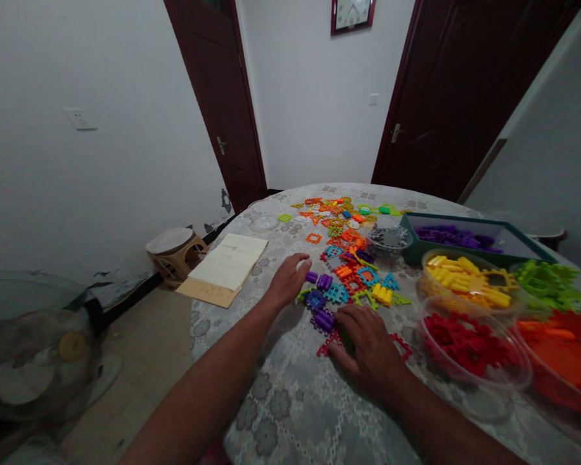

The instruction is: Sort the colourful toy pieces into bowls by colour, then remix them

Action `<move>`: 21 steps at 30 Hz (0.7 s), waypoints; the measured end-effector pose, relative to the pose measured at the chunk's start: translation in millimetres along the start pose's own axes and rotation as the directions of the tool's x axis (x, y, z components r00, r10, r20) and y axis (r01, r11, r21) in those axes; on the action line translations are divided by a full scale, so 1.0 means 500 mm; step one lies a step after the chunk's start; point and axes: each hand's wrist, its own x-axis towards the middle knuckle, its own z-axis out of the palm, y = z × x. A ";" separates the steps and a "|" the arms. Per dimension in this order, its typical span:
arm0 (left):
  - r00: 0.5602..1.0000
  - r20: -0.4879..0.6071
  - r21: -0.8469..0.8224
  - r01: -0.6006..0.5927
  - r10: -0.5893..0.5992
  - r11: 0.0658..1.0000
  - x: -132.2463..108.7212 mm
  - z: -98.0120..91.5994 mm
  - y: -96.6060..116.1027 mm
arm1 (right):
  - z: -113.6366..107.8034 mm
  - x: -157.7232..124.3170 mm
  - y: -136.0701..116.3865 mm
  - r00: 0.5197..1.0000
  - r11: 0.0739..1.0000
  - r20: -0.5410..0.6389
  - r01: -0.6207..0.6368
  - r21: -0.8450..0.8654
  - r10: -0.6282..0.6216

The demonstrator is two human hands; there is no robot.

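Forearms [213, 381] lead to left hand [289, 279] and right hand [368, 341], both curled, grip unclear, beside loose, still-mixed plastic pieces [337, 293]; tubs [484, 382] already hold others grouped by colour.

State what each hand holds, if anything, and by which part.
It cannot be told: the left hand is right by a small purple piece and the right hand beside a larger purple piece, but no clear grip shows on either.
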 end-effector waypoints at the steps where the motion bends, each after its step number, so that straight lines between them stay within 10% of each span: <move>1: 0.999 0.042 0.056 -0.009 0.007 0.998 -0.014 -0.006 0.000 | -0.002 0.000 0.000 1.000 1.000 0.020 0.014 -0.005 -0.014; 9: 0.985 0.138 0.177 -0.131 0.108 0.975 -0.061 0.048 0.009 | 0.004 0.006 0.001 0.999 1.000 0.041 0.012 -0.017 -0.011; 21: 0.997 0.082 0.083 -0.014 0.007 0.996 -0.076 0.070 0.042 | 0.007 0.011 -0.001 0.999 0.997 -0.008 -0.040 0.062 0.041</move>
